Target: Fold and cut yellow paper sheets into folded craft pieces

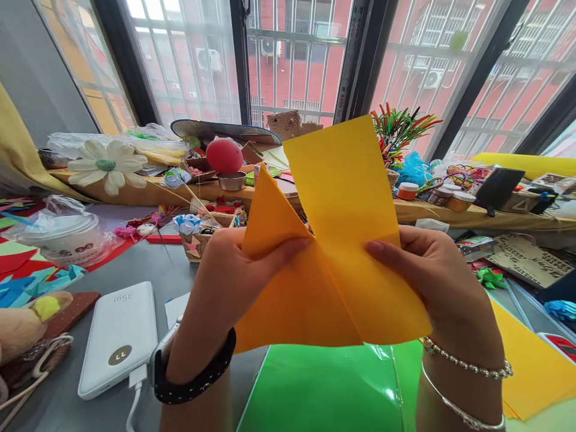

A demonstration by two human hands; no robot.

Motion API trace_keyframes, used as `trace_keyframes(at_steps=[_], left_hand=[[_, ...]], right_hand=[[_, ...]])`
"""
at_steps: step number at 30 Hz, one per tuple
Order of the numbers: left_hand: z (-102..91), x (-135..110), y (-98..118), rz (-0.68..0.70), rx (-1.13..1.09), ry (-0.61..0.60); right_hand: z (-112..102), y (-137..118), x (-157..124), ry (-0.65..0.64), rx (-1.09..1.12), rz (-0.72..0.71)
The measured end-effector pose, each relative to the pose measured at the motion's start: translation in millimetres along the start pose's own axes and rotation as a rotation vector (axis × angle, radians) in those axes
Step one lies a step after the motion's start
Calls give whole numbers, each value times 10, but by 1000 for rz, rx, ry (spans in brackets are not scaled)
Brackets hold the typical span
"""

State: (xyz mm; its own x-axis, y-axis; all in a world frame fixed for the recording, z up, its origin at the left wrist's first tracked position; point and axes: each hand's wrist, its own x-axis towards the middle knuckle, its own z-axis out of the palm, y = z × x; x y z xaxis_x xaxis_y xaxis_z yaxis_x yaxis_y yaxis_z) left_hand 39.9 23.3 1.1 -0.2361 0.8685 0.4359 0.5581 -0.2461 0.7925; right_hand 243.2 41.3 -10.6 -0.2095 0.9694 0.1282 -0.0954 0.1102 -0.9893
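A folded sheet of orange paper (333,252) is held up in front of me, above the grey table. My left hand (234,282) pinches its left flap, thumb on the front. My right hand (432,270) grips the right flap, thumb pressed on the paper. Both hands are closed on the sheet. A shiny green sheet (324,390) lies on the table below it. More orange paper (531,360) rests flat at the right.
A white power bank (119,336) with a cable lies at the left. A large paper daisy (105,163), a red ball (224,155), jars (450,198), pipe cleaners (398,129) and craft clutter fill the ledge by the windows. Coloured paper scraps (27,270) sit far left.
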Motion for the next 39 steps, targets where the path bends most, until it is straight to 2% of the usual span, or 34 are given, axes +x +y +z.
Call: trace_keyframes(at_steps=[2,4,8,10,12,14,17,19,25,28,33,39], left_hand=[[-15,7,-3,-32,-43,-21],[-27,46,-10,-62,-111,-120],[58,242,-122,-87,-156,-456],[185,335,-238,-98,-229,-683],[347,353,-380,-86,-210,-890],[501,279,-526,-84,-169,-955],[610,93,-726,-65,-69,-929],[555,9,-834,-66,46,-908],[18,-29,-1009,40,432,-652],[-79,-122,-1059,142,584,-623],[178,-234,-1243,374,723,-711],[433,-89,-1409,479,907,-660]], right_hand=[[-2,0,17,-12,-4,8],[-14,7,48,-19,-19,17],[-103,108,106,-67,-98,106],[-172,239,92,-51,-174,146],[-235,431,28,-64,-236,182],[-279,658,-80,-73,-286,214],[-299,976,-271,-74,-425,255],[-297,1126,-382,-35,-504,269],[-309,1309,-534,9,-547,245],[-307,1356,-532,-2,-534,238],[-275,1415,-508,24,-517,227],[-301,1460,-482,4,-438,216]])
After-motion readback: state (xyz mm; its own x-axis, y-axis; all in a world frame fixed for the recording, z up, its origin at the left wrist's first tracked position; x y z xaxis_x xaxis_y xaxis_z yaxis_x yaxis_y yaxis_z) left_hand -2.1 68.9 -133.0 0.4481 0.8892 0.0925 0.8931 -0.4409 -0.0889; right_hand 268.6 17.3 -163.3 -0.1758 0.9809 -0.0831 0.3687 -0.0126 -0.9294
